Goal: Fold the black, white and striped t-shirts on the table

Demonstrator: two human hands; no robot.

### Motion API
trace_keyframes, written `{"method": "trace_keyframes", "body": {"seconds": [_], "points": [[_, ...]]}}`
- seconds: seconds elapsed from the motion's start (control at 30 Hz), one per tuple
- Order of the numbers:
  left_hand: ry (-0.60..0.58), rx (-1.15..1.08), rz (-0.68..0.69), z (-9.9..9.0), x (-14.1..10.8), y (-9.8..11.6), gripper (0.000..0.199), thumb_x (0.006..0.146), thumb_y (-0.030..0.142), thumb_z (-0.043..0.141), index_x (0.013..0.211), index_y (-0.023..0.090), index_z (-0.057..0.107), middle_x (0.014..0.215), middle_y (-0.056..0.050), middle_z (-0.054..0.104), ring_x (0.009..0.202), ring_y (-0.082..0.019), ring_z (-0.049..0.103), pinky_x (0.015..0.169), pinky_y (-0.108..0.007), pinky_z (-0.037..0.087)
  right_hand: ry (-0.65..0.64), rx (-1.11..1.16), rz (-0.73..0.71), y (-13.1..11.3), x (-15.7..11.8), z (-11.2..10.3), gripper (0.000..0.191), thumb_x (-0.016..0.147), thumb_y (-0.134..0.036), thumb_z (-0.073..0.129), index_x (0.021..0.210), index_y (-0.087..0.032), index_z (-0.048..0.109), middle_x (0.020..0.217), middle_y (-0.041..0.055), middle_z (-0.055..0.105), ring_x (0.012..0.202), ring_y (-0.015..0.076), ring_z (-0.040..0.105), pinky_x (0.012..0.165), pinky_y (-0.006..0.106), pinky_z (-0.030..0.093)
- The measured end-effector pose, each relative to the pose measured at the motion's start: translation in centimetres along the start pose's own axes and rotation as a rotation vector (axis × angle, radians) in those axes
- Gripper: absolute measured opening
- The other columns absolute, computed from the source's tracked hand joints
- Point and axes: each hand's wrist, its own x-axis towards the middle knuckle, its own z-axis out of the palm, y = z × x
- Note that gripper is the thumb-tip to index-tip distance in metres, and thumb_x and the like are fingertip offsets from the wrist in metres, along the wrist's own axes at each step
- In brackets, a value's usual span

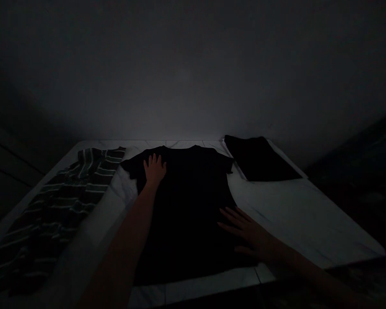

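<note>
A black short-sleeved shirt (186, 214) lies spread flat on the pale marbled table, its collar toward the wall. My left hand (155, 169) rests with fingers apart on its upper left part, near the sleeve. Over the right side of the shirt, lower down, my right hand (249, 234) is spread with its fingers stretched out. Neither hand holds anything. The picture is very dark, so folds in the black cloth cannot be made out.
A dark striped garment (73, 189) lies along the left side of the table (292, 219). Folded black cloth (260, 159) sits at the back right, with a white edge under it. A grey wall (183, 77) rises behind the table.
</note>
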Motion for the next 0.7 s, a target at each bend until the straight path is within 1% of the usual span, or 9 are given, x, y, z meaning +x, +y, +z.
{"method": "trace_keyframes", "body": {"seconds": [0.07,0.13,0.27,0.37,0.43,0.5,0.57,0.63,0.7], "points": [[0.009,0.003,-0.001,-0.3,0.0,0.1,0.057,0.098,0.04,0.036,0.145,0.008,0.046,0.156,-0.021,0.037,0.147,-0.036,0.03,0.119,-0.058,0.018,-0.002,0.054,0.009,-1.4,-3.0,-0.3,0.068,0.093,-0.05,0.059,0.154,-0.037,0.031,0.164,0.0049,0.021,0.15,0.028,0.021,0.119,0.057,0.024],[0.034,0.011,0.032,-0.8,-0.2,0.3,0.054,0.097,0.039,0.04,0.139,0.007,0.051,0.153,-0.022,0.041,0.144,-0.036,0.033,0.12,-0.056,0.016,0.047,0.094,0.067,-2.4,-5.4,0.1,0.057,0.096,-0.043,0.057,0.15,-0.037,0.04,0.161,0.0042,0.032,0.148,0.0261,0.029,0.118,0.054,0.03],[0.036,0.069,0.264,-2.5,-0.8,1.8,0.042,0.095,0.025,0.041,0.129,0.008,0.06,0.144,-0.02,0.051,0.139,-0.032,0.039,0.123,-0.052,0.012,0.232,0.152,0.232,-3.0,-8.4,2.4,0.036,0.1,-0.03,0.047,0.131,-0.034,0.064,0.14,0.0066,0.061,0.13,0.023,0.055,0.104,0.043,0.052],[-0.032,0.109,0.418,-3.7,-3.2,4.6,0.042,0.094,0.02,0.042,0.132,0.012,0.058,0.146,-0.016,0.051,0.138,-0.029,0.041,0.122,-0.048,0.019,0.324,0.152,0.253,-3.1,-9.4,3.9,0.036,0.099,-0.028,0.045,0.128,-0.033,0.067,0.135,0.0076,0.064,0.124,0.023,0.06,0.098,0.041,0.056],[-0.1,0.071,0.527,-4.1,-6.5,7.2,0.044,0.095,0.024,0.044,0.138,0.016,0.054,0.149,-0.012,0.049,0.138,-0.028,0.042,0.12,-0.048,0.024,0.386,0.123,0.22,-3.2,-9.7,4.5,0.04,0.099,-0.026,0.046,0.133,-0.036,0.062,0.138,0.0058,0.062,0.126,0.0219,0.06,0.097,0.039,0.057],[-0.182,-0.026,0.683,-4.2,-11.2,9.9,0.046,0.098,0.031,0.043,0.142,0.021,0.051,0.152,-0.01,0.047,0.14,-0.026,0.042,0.119,-0.048,0.027,0.431,0.079,0.17,-3.3,-9.9,4.8,0.044,0.098,-0.025,0.048,0.139,-0.039,0.056,0.139,0.0038,0.061,0.125,0.0216,0.06,0.096,0.037,0.058],[-0.241,-0.14,0.896,-3.9,-16.3,12.2,0.05,0.1,0.04,0.041,0.146,0.023,0.046,0.155,-0.009,0.044,0.142,-0.025,0.04,0.119,-0.047,0.027,0.45,0.044,0.128,-3.1,-10.3,4.7,0.051,0.095,-0.023,0.051,0.143,-0.042,0.051,0.137,0.0017,0.063,0.121,0.0224,0.063,0.093,0.037,0.06],[-0.259,-0.204,1.12,-3.4,-20.8,14.1,0.057,0.101,0.049,0.037,0.149,0.02,0.042,0.158,-0.008,0.039,0.144,-0.024,0.037,0.118,-0.044,0.029,0.419,0.055,0.102,-2.4,-10.8,4.1,0.055,0.093,-0.024,0.052,0.142,-0.048,0.05,0.128,-0.0012,0.068,0.109,0.0236,0.07,0.085,0.037,0.063],[-0.244,-0.197,1.253,-3.2,-23.8,15.3,0.061,0.101,0.052,0.033,0.15,0.016,0.04,0.159,-0.006,0.037,0.146,-0.023,0.034,0.119,-0.041,0.028,0.374,0.082,0.069,-1.3,-10.8,2.8,0.047,0.091,-0.029,0.053,0.132,-0.053,0.058,0.112,-0.0027,0.075,0.091,0.025,0.075,0.073,0.036,0.066]]}}
